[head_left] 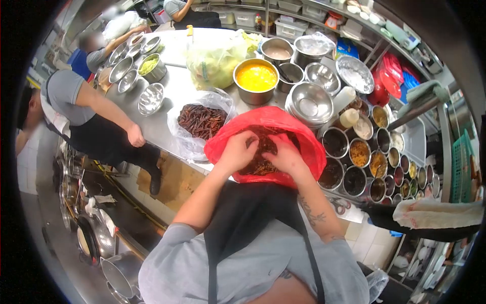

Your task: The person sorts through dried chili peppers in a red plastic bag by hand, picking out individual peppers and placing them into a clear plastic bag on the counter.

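Observation:
Both my hands are inside the mouth of a red plastic bag [309, 138] at the counter's front edge. Dark reddish-brown dried pieces [260, 164] fill the bag. My left hand [239, 152] is at the bag's left side, its fingers curled in against the dark pieces. On the right, my right hand [283, 156] has its fingers bent down into the same pieces. What the fingers of either hand hold is too small to name. Just left of the red bag, a clear plastic bag [177, 133] holds dark dried chilies [201, 121].
Behind are a pot of yellow liquid [257, 78], a green-filled bag [212, 63] and stacked steel bowls [310, 104]. Several sauce containers [360, 153] crowd the right. A co-worker's hand [135, 136] is near the counter's left edge; other people stand farther back.

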### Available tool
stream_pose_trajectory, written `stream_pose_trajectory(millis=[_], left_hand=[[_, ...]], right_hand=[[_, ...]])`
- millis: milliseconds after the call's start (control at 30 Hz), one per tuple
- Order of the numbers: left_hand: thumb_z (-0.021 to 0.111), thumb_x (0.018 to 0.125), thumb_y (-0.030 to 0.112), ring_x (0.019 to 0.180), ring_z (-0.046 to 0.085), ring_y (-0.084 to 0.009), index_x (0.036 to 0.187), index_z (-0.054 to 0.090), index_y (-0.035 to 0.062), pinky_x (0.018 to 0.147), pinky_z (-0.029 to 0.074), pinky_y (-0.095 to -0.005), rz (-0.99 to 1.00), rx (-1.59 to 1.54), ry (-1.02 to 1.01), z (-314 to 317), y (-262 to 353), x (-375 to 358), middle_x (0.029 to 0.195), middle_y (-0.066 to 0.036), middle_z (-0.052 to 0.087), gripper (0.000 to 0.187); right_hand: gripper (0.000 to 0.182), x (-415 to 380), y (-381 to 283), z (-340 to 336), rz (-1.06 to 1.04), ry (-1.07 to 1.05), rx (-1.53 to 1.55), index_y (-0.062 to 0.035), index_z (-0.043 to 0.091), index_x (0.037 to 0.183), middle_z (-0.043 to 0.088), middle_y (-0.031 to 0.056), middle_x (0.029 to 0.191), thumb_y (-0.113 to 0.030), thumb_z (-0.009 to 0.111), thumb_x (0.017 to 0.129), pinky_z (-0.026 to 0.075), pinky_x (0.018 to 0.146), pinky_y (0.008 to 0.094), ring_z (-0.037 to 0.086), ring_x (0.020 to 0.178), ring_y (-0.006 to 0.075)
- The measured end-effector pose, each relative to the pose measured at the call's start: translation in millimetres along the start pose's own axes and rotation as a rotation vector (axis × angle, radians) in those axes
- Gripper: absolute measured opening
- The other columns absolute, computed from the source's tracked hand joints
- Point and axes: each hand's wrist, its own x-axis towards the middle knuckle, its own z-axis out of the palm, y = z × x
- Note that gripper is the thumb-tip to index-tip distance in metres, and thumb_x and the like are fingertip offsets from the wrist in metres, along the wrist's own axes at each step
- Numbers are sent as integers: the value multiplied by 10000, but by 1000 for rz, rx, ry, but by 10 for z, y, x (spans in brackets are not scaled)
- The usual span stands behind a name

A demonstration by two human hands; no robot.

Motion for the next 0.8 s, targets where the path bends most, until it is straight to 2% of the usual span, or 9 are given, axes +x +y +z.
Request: stream_pose_trajectory(millis=[100, 200, 300, 400, 433, 533, 567, 667, 800], left_hand=[[641, 893, 110, 851, 692, -236, 997, 677, 2, 791, 527, -348, -5, -56, -58, 6, 76, -50, 876, -158, 704, 155], [643, 890, 110, 831, 684, -212, 991, 674, 3, 782, 527, -343, 3, -88, -72, 40, 16, -70, 863, -148, 699, 150], [636, 891, 109, 830, 684, -209, 997, 671, 1, 772, 528, -343, 74, -141, -45, 105, -79, -89, 869, -150, 696, 155], [632, 895, 111, 842, 691, -253, 997, 667, 2, 778, 531, -360, 103, -152, -52, 104, -94, -112, 879, -167, 694, 153], [632, 896, 111, 843, 692, -262, 994, 666, 2, 779, 531, -365, 110, -157, -58, 105, -96, -119, 880, -172, 693, 151], [632, 898, 115, 861, 693, -302, 989, 664, 2, 788, 532, -390, 127, -185, -76, 113, -123, -129, 892, -186, 693, 149], [632, 898, 117, 869, 693, -317, 988, 664, 3, 791, 532, -400, 133, -195, -84, 112, -140, -138, 898, -191, 694, 149], [625, 899, 133, 901, 686, -366, 985, 667, 15, 806, 530, -434, 170, -178, -111, 92, -189, -120, 923, -207, 695, 153], [622, 878, 135, 896, 682, -377, 983, 668, 21, 802, 532, -447, 223, -200, -147, 80, -212, -19, 913, -205, 695, 162]], right_hand=[[711, -55, 14, -38, -13, -75, 19, -33, 471, 1408, 503, 237, 1349, -230, 765, 792, 436, 1057, 440, 502, 1265, 399], [729, -84, 112, -50, -40, -31, 26, -18, 487, 1390, 518, 245, 1322, -227, 795, 764, 446, 1046, 437, 527, 1231, 402], [726, -110, 133, -63, 18, 26, 70, -6, 508, 1368, 550, 247, 1277, -221, 813, 745, 458, 1027, 436, 554, 1198, 401], [674, -99, 124, -87, 26, -189, -4, -1, 549, 1319, 585, 242, 1223, -201, 821, 735, 465, 1013, 440, 572, 1169, 403], [540, -102, 50, -89, -32, -166, -59, -3, 615, 1227, 650, 227, 1105, -165, 804, 748, 502, 954, 429, 624, 1084, 388], [416, -36, 57, 21, 54, -102, -8, 2, 660, 1154, 702, 190, 980, -94, 770, 765, 539, 827, 382, 686, 933, 303], [332, -55, 54, 3, 8, -53, -22, -3, 683, 1107, 712, 177, 916, -64, 737, 785, 543, 799, 373, 696, 874, 295], [280, -48, -37, -52, 40, 57, 15, -22, 688, 1084, 703, 237, 951, -87, 717, 813, 539, 822, 415, 695, 931, 371], [309, -37, 13, -9, 41, 247, 27, -10, 654, 1148, 713, 225, 944, -56, 680, 843, 540, 810, 428, 702, 908, 371]])
